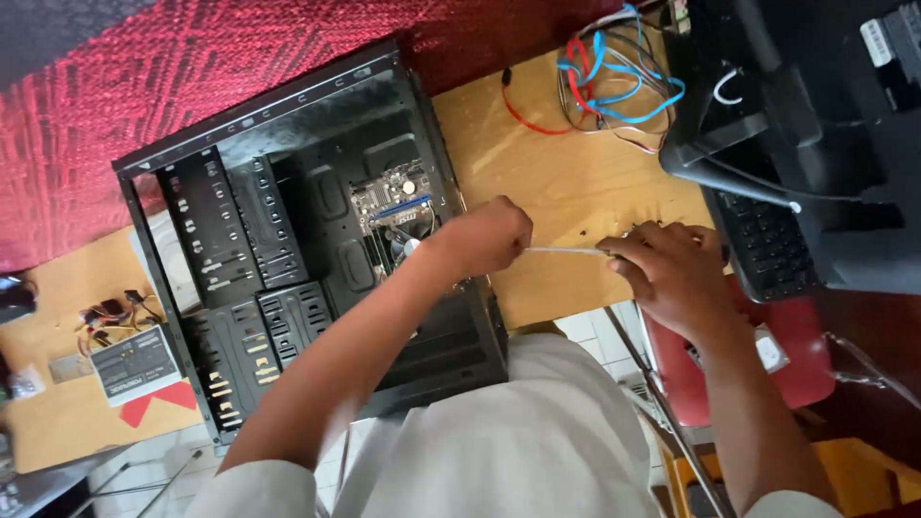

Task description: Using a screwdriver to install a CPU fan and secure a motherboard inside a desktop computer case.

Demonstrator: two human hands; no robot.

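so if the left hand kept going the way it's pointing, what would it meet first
Probably the right hand: the left hand is a fist facing it along the thin white cable stretched between them over the pale wooden table. Depth is hard to judge.

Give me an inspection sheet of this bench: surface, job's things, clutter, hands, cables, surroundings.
Surface: wooden table, red cloth at its far side.
Job's things: open black computer case with circuit board inside; thin white stick stretched between both hands.
Clutter: boxed power unit, black keyboard.
Hands: left hand and right hand each pinch one end of the stick.
Cables: blue, red and white bundle.
Surroundings: tiled floor, red stool.
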